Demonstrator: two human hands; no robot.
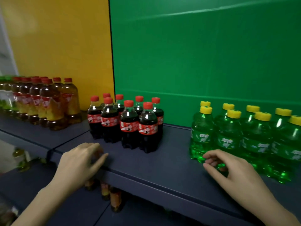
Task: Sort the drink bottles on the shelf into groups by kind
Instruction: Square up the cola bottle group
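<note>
Several dark cola bottles (130, 126) with red caps stand grouped at the middle of the dark shelf (162, 162). Several green soda bottles (231, 137) with yellow caps stand grouped on the right. Amber tea bottles (50, 105) with red caps stand together on the shelf section to the left. My left hand (81, 160) hovers over the shelf's front edge, below the cola group, fingers loosely curled and holding nothing. My right hand (228, 168) is in front of the nearest green bottles, fingers loosely curled, holding nothing.
A yellow back panel (61, 38) stands behind the tea and a green panel (203, 54) behind the sodas. More bottles (114, 198) stand on a lower shelf beneath the front edge. At the far left stand a few green-capped bottles (4, 95).
</note>
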